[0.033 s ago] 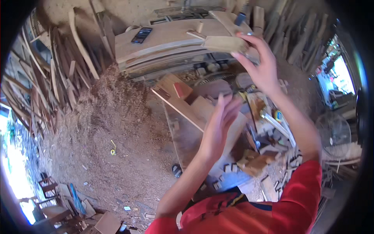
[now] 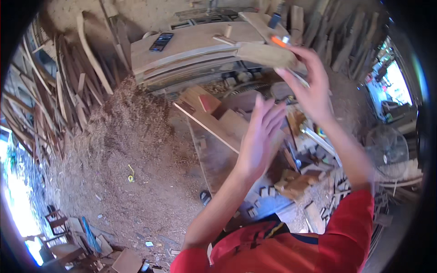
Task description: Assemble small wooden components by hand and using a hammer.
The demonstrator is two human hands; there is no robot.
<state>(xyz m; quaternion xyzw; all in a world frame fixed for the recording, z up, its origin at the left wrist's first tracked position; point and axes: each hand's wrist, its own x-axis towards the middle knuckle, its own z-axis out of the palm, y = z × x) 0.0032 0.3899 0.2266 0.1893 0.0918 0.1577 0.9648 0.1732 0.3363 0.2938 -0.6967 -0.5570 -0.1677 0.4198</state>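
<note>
My right hand [image 2: 314, 86] is raised at the far right of the bench, its thumb and fingers spread apart. Between them lies the rounded right end of a pale shaped wood piece [image 2: 264, 53], which rests along the bench's front edge; whether the fingertips touch it is hard to tell. Lower down, my left hand [image 2: 259, 136] hovers over a low table, fingers stretched out and nothing in them. Under it is a flat board [image 2: 207, 125], with a small block with a reddish face [image 2: 209, 103] near its far end. An orange-and-white object [image 2: 280, 41] shows just beyond the wood piece.
A dark phone [image 2: 161, 42] and small wood sticks [image 2: 225, 39] lie on the far bench [image 2: 191, 41]. Wood offcuts [image 2: 293, 184] cover the near right. Long timbers [image 2: 95, 54] lean at the left, above heaped shavings [image 2: 132, 123]. A fan [image 2: 387, 152] stands at right.
My right hand has drawn back to the right, showing more of the wood piece's end and the orange-and-white object. My left hand stays nearly in place, its fingers spread slightly more.
</note>
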